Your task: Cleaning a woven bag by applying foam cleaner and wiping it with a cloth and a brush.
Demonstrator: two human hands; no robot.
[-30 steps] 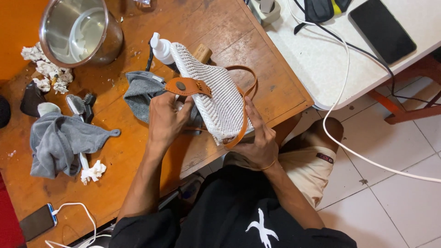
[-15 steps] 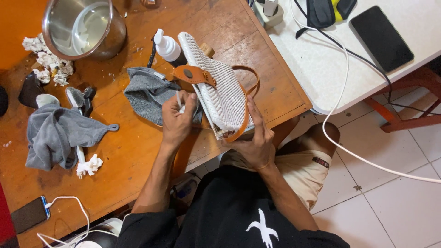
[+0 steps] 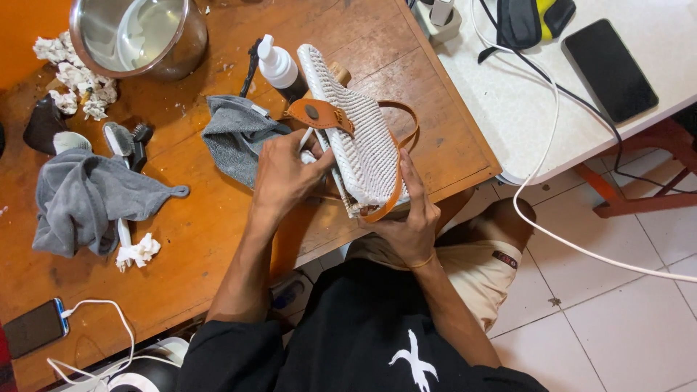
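A white woven bag [image 3: 354, 134] with brown leather trim and a brown flap tab [image 3: 318, 115] stands on its edge at the near side of the wooden table [image 3: 203, 239]. My right hand [image 3: 406, 214] grips its lower end from beneath, thumb along the brown strap. My left hand [image 3: 284, 176] presses against the bag's left side, pinching a small white piece, perhaps a swab or tissue, against it. A white-capped dark bottle [image 3: 279, 69] stands just behind the bag. A grey cloth [image 3: 236, 138] lies under my left hand.
A steel pot [image 3: 134, 33] sits far left, with crumpled white tissue [image 3: 72, 76] beside it. Another grey cloth [image 3: 87, 199], brushes [image 3: 123, 141] and a charging phone [image 3: 33, 328] lie to the left. A white table [image 3: 552, 87] on the right holds a black phone [image 3: 610, 69] and cables.
The bag has tilted a little and shifted toward me. My left hand has slid down its left side; the right hand keeps its grip.
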